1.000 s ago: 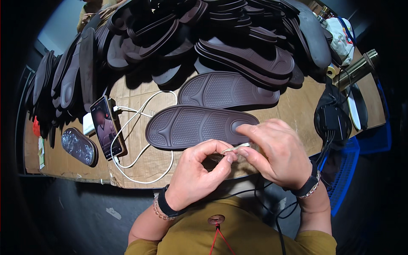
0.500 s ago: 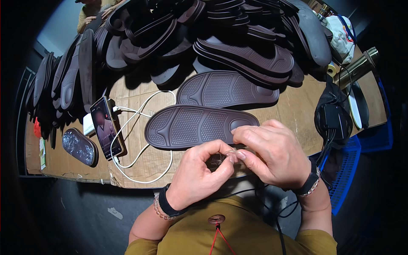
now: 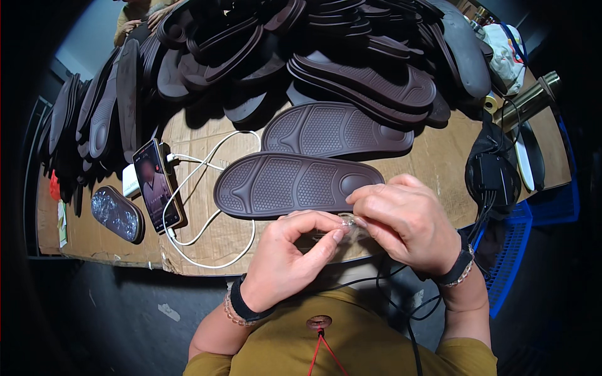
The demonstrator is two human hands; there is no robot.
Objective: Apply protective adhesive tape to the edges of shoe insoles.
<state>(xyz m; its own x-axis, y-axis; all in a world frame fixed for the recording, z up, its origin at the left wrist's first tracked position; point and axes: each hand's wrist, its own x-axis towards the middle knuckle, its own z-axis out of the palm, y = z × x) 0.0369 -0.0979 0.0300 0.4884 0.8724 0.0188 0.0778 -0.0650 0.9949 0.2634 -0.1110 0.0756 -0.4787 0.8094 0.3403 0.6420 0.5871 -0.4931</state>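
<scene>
Your left hand (image 3: 290,257) and right hand (image 3: 407,222) meet at the table's near edge, fingertips of both pressed together on a small clear strip (image 3: 346,224). Just beyond them lies a dark brown sole (image 3: 295,183), with a second sole (image 3: 335,130) behind it. A phone (image 3: 157,185) on a white cable (image 3: 207,241) lies toward the left edge.

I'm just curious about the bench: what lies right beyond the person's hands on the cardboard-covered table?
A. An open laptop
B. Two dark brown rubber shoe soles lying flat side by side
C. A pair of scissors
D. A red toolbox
B: two dark brown rubber shoe soles, the nearer and the farther, lie flat on the cardboard-covered table just beyond the left hand and right hand.
</scene>
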